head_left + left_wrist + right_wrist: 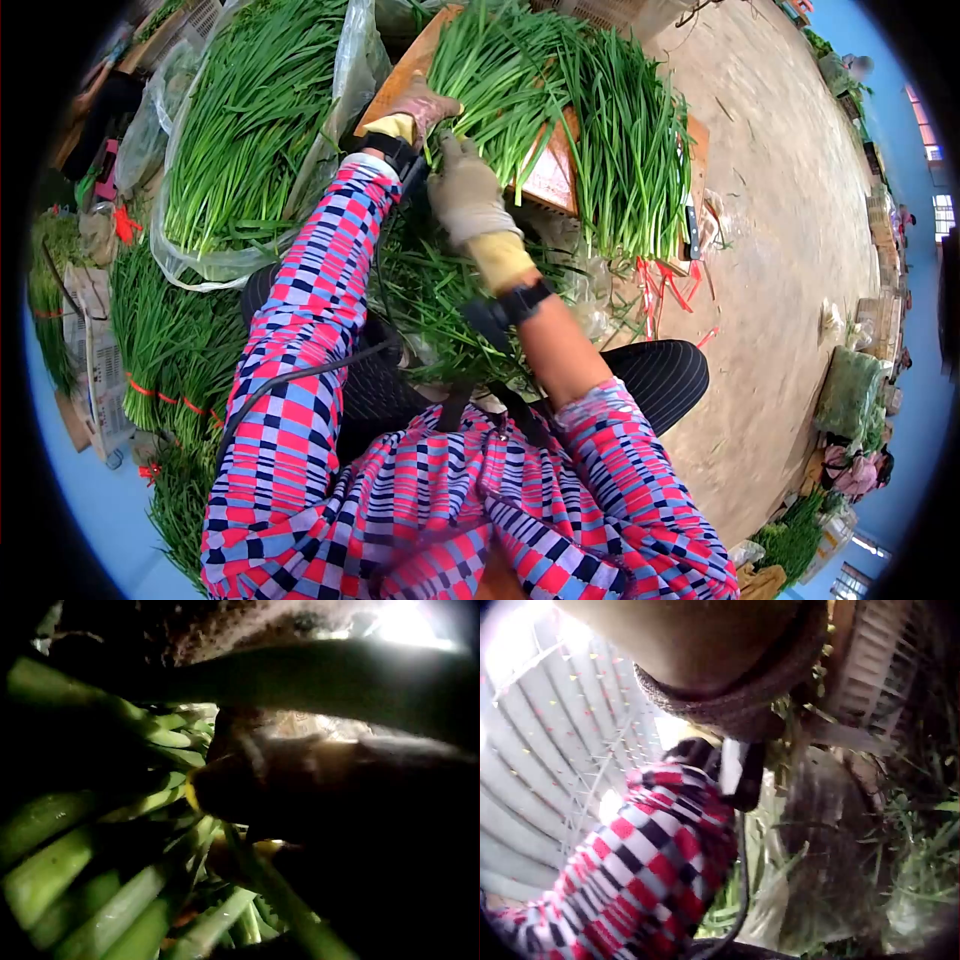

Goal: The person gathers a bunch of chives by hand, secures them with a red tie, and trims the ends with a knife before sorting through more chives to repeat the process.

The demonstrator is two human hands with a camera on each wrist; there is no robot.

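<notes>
In the head view my gloved left hand (pixel 425 105) lies at the left edge of a pile of long green leafy stalks (pixel 510 70) on a wooden board (pixel 415 60), one digit pointing right. How its other fingers lie is hidden. Just below, my gloved right hand (pixel 467 195) reaches up with its fingers extended beside the stalk ends, holding nothing visible. Thick green stems (pixel 127 900) fill the lower left of the dark left wrist view. The right wrist view shows a glove cuff (pixel 735 705) and the checkered left sleeve (pixel 645 847), not the right fingers.
A second stalk bundle (pixel 630 150) lies right of the pile, near a black-handled knife (pixel 692 232) and red ties (pixel 660 285). A plastic-lined container of stalks (pixel 250 130) stands at left, above tied bundles (pixel 165 340). Loose leaves (pixel 440 290) lie between the knees.
</notes>
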